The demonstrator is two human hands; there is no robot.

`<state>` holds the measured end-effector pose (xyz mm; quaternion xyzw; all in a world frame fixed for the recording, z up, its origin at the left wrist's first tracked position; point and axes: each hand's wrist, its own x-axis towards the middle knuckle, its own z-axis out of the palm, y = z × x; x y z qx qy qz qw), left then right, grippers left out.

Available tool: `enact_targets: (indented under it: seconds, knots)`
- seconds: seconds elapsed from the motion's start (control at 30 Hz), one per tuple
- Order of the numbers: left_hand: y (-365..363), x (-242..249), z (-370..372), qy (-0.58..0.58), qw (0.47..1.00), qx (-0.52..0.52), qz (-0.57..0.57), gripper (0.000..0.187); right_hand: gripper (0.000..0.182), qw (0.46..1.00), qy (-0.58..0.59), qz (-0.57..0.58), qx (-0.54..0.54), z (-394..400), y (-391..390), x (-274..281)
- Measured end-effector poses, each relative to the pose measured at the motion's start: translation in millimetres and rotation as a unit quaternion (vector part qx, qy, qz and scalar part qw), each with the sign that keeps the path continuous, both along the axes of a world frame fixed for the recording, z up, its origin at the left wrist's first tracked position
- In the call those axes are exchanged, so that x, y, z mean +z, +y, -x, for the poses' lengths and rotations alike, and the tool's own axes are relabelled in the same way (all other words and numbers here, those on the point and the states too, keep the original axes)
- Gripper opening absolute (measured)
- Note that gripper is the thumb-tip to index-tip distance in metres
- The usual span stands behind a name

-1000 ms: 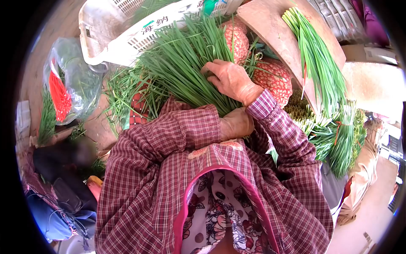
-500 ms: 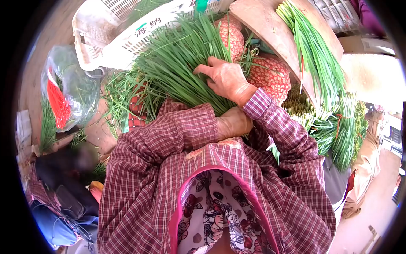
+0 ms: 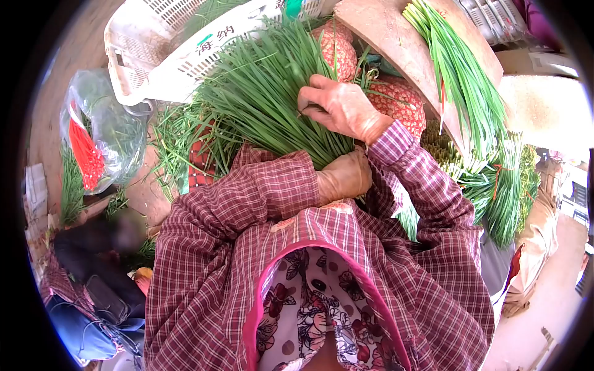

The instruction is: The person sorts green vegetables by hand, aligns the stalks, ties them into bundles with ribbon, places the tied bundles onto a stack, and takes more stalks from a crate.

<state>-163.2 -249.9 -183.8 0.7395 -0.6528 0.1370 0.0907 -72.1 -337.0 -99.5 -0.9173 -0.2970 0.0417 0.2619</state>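
A big bunch of garlic chives [image 3: 266, 93] fans out in front of me, its leaves pointing up and to the left. My left hand [image 3: 345, 178] is closed around the bunch near its lower end, close to my chest. Just above it, my right hand [image 3: 343, 108] is over the right side of the leaves, thumb and fingers bent together. Whatever those fingertips pinch, if anything, is too small to make out.
A white plastic crate [image 3: 167, 77] stands behind the chives. Red-patterned sacks [image 3: 396, 105] lie to the right, beside a board [image 3: 383, 31] bearing loose chives [image 3: 458, 74]. A tied bundle [image 3: 504, 198] is further right; a plastic bag with red ties [image 3: 86, 148] lies left.
My right hand has shifted right and slightly down across the leaves, and its fingers have drawn closer together. My left hand keeps its hold on the bunch.
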Motion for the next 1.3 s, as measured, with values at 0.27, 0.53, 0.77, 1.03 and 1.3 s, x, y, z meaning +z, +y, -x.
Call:
enact_targets:
  seconds: [0.27, 0.53, 0.77, 1.03, 1.3]
  knots:
    - [-0.8, 19.4, -2.9, 0.056, 0.991, -0.033, -0.114, 0.014, 0.017, 0.998, -0.05, -0.021, -0.014, 7.0, -7.7, 19.9]
    - [-1.0, 11.9, 0.5, 0.168, 0.985, 0.02, 0.042, 0.013, 0.013, 0.993, -0.108, 0.055, 0.016, 5.4, 14.1, -6.5]
    - [3.7, 22.1, -5.4, 0.016, 0.998, -0.023, -0.051, 0.012, 0.012, 0.994, -0.098, -0.048, 0.016, -7.6, -11.2, 14.0]
    - [-1.2, 10.6, 0.0, 0.076, 0.996, -0.001, -0.048, 0.015, 0.018, 0.989, -0.115, 0.082, 0.036, 7.3, 15.7, -1.0]
    - [1.5, 29.3, -1.6, 0.125, 0.991, 0.01, -0.041, 0.018, 0.019, 0.996, -0.066, 0.052, 0.022, 6.7, 11.2, -12.0]
